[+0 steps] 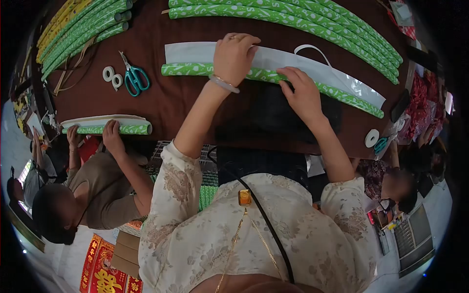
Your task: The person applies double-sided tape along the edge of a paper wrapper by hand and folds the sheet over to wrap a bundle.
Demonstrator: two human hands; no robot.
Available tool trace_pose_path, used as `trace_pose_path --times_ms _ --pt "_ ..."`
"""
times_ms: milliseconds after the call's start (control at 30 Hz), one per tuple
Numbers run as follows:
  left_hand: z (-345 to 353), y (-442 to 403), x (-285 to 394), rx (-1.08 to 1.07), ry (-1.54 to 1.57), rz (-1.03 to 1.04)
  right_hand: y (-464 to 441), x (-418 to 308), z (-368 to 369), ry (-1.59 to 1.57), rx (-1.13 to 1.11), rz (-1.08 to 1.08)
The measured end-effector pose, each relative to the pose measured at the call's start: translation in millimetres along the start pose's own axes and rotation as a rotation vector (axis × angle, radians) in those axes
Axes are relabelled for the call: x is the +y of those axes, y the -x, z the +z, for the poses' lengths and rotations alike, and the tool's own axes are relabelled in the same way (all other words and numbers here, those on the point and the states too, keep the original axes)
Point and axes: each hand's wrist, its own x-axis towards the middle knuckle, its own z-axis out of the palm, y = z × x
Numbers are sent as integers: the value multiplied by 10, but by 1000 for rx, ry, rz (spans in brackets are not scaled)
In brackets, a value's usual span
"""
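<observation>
A sheet of wrapping paper lies in front of me, its white side [190, 52] up and its near edge rolled into a green patterned tube [349, 101]. My left hand [235, 57], with a bracelet at the wrist, is over the sheet. Its fingers are bent together in a pinch near the far edge; what is between them I cannot make out. My right hand [302, 93] grips the tube farther right, fingers on top and thumb at the near side. A narrow white strip [312, 48] curls up from the sheet's far edge, right of my left hand.
Green rolls [288, 17] lie along the table's far side; more green and yellow rolls [83, 44] are at left. Scissors [134, 79] and tape rolls [109, 73] rest left of the sheet. A co-worker [105, 176] handles another green roll [134, 129]. More tape [372, 138] is at right.
</observation>
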Motion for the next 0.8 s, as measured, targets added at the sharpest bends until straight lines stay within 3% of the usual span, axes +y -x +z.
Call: trace_pose_path --times_ms 167,267,333,567,800 --pt "191 -29 100 -73 -178 -24 -69 -85 -6 -179 27 75" --pt "189 -34 91 -130 -199 -23 -278 3 -1 -156 110 -27" --pt "179 -36 103 -154 -216 -21 -467 82 -48 54 136 -190" --pt "134 -26 175 -135 -129 -58 -648 211 -82 200 -97 -172" --pt "103 -50 136 -148 -59 -32 -601 286 53 66 -97 -142"
